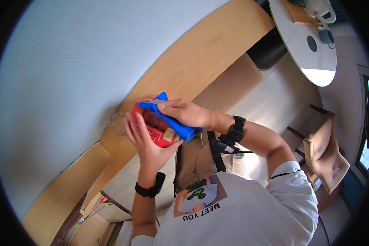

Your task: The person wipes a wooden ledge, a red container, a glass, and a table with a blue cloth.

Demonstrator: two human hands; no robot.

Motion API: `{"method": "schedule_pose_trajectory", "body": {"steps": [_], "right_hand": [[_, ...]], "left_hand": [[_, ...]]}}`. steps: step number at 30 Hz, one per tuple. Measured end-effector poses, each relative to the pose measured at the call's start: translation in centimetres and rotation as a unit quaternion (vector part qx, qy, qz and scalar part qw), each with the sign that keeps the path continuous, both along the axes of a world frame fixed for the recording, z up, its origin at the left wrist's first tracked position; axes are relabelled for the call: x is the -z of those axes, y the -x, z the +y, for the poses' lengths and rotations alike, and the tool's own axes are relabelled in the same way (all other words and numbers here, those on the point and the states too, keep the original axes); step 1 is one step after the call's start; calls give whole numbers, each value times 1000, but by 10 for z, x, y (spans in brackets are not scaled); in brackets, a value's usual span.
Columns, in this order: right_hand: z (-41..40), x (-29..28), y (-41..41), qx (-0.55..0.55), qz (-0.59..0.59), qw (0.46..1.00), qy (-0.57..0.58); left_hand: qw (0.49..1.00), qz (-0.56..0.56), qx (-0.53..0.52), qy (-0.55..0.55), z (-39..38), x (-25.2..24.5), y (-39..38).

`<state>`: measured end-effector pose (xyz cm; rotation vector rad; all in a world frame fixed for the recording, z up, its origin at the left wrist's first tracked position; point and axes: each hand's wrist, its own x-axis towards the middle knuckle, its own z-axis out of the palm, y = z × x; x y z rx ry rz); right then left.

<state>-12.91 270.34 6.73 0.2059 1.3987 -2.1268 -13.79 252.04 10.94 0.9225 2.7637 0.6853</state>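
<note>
My left hand (149,141) grips a red container (160,136) from the side, with fingers spread along it and the thumb at its near end. Pale writing and a light label show on its surface. Over its right side lies a folded blue cloth (184,129), held in my right hand (183,112) and pressed against the container. Part of the container is hidden behind the cloth and fingers. Just beyond my left fingertips, a clear round object (118,118), seemingly glass, sits by the wall on a wooden ledge (200,58).
The pale wall (70,70) rises behind the ledge. At upper right, a white table (301,40) bears a grey mug (326,36), a dark round coaster (311,43) and a white kettle-like vessel (321,10). A beige chair (324,147) stands on the right. A padded bench seat (230,81) lies below the ledge.
</note>
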Motion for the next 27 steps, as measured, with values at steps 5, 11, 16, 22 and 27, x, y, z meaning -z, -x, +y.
{"method": "schedule_pose_trajectory", "body": {"steps": [5,11,16,22,27], "right_hand": [[-8,12,33,-2,184,981,-57],[-8,71,33,-25,45,990,129],[-3,95,-13,92,36,992,82],[20,123,-36,368,-164,915,-20],[18,104,-51,435,-185,880,50]], "left_hand": [[998,-18,53,7,1,1,4],[1000,15,20,-16,10,3,3],[999,38,-7,-16,17,8,0],[982,7,-187,-11,49,8,-3],[996,-47,-26,72,17,-18,-1]]}}
